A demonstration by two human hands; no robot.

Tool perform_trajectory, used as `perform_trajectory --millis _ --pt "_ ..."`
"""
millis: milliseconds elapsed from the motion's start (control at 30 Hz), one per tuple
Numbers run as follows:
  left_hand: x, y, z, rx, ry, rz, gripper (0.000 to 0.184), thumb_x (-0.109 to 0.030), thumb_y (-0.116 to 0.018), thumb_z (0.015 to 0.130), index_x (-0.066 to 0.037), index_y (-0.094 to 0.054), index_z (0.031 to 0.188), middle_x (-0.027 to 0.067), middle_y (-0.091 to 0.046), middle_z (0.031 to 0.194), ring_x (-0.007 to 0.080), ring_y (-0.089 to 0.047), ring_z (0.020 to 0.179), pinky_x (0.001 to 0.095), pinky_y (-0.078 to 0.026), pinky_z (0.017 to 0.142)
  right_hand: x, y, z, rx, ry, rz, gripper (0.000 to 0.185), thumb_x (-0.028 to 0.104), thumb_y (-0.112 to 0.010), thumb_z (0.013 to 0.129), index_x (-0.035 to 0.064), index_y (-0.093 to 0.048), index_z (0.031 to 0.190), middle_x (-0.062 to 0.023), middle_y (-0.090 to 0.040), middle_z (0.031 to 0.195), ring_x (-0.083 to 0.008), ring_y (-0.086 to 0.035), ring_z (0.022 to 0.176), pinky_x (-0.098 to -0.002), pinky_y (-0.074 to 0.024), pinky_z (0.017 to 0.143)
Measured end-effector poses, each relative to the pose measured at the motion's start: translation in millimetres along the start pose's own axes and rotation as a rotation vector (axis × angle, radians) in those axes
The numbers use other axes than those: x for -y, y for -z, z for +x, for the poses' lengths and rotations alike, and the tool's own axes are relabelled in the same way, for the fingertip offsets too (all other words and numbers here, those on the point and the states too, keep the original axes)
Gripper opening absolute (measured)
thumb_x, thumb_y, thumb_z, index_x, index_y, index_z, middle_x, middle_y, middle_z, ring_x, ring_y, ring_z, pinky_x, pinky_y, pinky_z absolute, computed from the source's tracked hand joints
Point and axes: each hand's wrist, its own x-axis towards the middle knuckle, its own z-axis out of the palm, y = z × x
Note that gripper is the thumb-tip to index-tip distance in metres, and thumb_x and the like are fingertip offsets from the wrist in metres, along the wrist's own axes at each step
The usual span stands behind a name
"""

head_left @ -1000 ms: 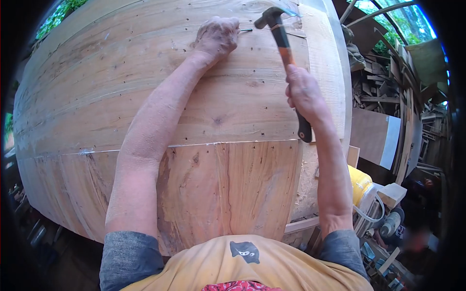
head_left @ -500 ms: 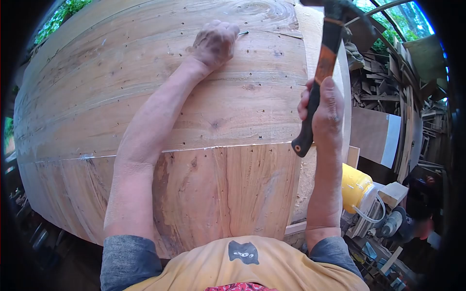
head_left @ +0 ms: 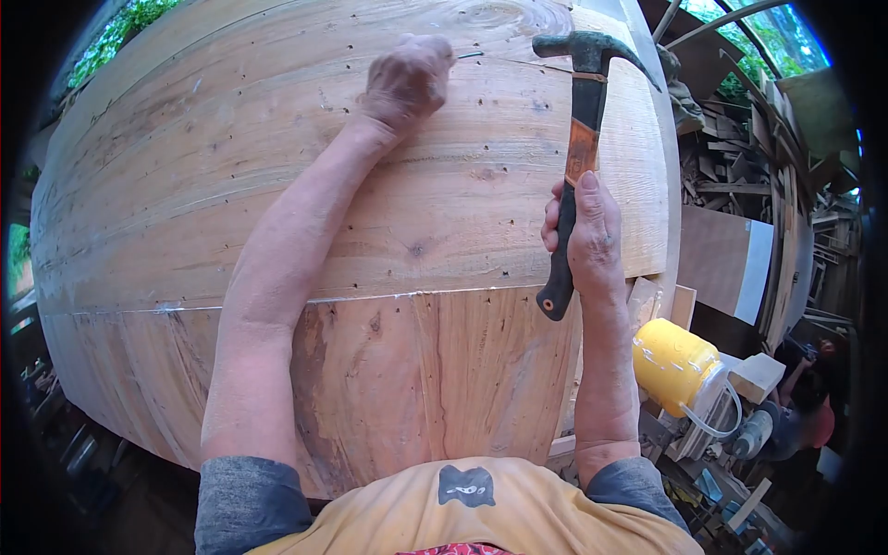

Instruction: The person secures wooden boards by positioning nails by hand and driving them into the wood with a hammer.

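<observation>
My right hand (head_left: 595, 236) is wrapped round the black grip of a claw hammer (head_left: 583, 139) with an orange band on its handle. The hammer stands head up over the right part of a large panel of joined wooden boards (head_left: 416, 199). My left hand (head_left: 407, 81) is closed near the panel's far side. A thin metal nail (head_left: 471, 55) sticks out to the right from its fingers; the fingertips are hidden behind the knuckles. Small dark nail spots run in rows across the boards.
A yellow container (head_left: 677, 365) with a white handle stands at the right by wood blocks (head_left: 756, 375). Scrap wood (head_left: 731, 162) is piled beyond the panel's right edge, near a leaning sheet (head_left: 726, 264). Part of another person (head_left: 814, 416) shows at far right.
The hammer has come down and left with my right hand, and its whole head now shows. My left hand stays at almost the same spot. The view has shifted slightly.
</observation>
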Motion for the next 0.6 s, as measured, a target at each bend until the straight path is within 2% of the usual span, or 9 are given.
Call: perform_trajectory --millis 33,133,300,533,600 --pt "0 2 -1 -0.026 0.083 -0.012 0.008 -0.015 -0.065 0.095 -0.008 -0.067 0.094 0.013 -0.069 0.085 0.0336 -0.068 0.088 0.0461 -0.055 0.075 0 0 1 0.0 0.004 -0.006 0.053 0.053 -0.044 0.11 0.0007 -0.055 0.104 -0.004 -0.056 0.071 -0.0097 -0.053 0.054 -0.0233 -0.0428 0.05" --pt "-1 -1 2 0.039 0.12 0.026 0.009 -0.015 -0.066 0.095 -0.007 -0.067 0.091 0.0133 -0.07 0.087 0.0339 -0.067 0.088 0.0463 -0.055 0.076 4 -1 4 0.013 0.017 -0.028 0.053 0.052 -0.044 0.11 0.0006 -0.055 0.104 -0.004 -0.056 0.071 -0.0096 -0.053 0.054 -0.0232 -0.0431 0.051" --pt "-2 2 2 0.053 0.104 0.034 0.01 -0.015 -0.067 0.094 -0.007 -0.067 0.09 0.0131 -0.071 0.089 0.034 -0.067 0.088 0.0463 -0.054 0.078 26 -2 5 0.016 0.079 -0.068 0.054 0.053 -0.043 0.11 0.0004 -0.055 0.105 -0.0034 -0.056 0.072 -0.009 -0.052 0.055 -0.0229 -0.0432 0.052" --pt "0 1 0 0.061 0.107 -0.001 0.01 -0.015 -0.067 0.093 -0.006 -0.065 0.089 0.0129 -0.071 0.088 0.0336 -0.067 0.091 0.0461 -0.054 0.078 64 0 3 -0.016 0.314 -0.107 0.057 0.055 -0.04 0.11 0.0 -0.056 0.107 -0.0023 -0.056 0.073 -0.0077 -0.052 0.056 -0.0224 -0.0424 0.052" --pt "-1 2 1 0.062 0.104 0.006 0.01 -0.015 -0.067 0.093 -0.006 -0.065 0.089 0.0129 -0.071 0.088 0.0338 -0.067 0.091 0.0462 -0.054 0.078 67 -1 8 -0.022 0.322 -0.114 0.056 0.055 -0.04 0.11 0.0008 -0.056 0.107 -0.0022 -0.055 0.073 -0.0076 -0.052 0.056 -0.0228 -0.0422 0.051"
